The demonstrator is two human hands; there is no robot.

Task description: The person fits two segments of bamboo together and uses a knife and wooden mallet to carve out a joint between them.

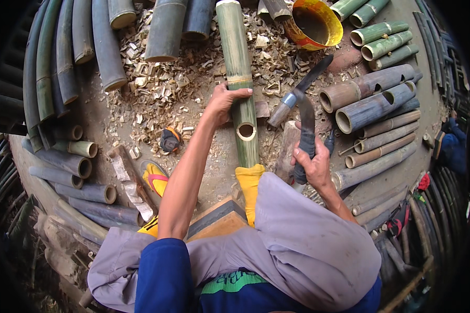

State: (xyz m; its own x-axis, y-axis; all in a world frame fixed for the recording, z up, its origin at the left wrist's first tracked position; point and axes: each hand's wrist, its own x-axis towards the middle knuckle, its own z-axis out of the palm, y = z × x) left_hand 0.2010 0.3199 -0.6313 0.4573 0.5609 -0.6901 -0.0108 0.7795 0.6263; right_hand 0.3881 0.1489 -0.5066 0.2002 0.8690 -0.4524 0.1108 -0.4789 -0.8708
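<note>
As the brown ground (99, 117) spreads out on every side, a person in grey trousers (318, 240) sits right over the work. Centre stage, the long green bamboo tube (236, 60) points straight away from the body, its near end meeting a yellow-socked foot (250, 182), pale chips (167, 78) littered to either side. Up at the far right, a yellow tub (300, 37) with dark contents. Now the curved knife (307, 115), held right of the tube and apart from it, blade away from the body. The right hand (316, 163) has it, fingers curled firmly round the dark handle. Over on the bamboo, the left hand (224, 101) grips half-closed, thumb across the top, other fingers mostly hidden. Smallest of all, a round, pale-rimmed hole (246, 131) in the tube between left hand and foot.
</note>
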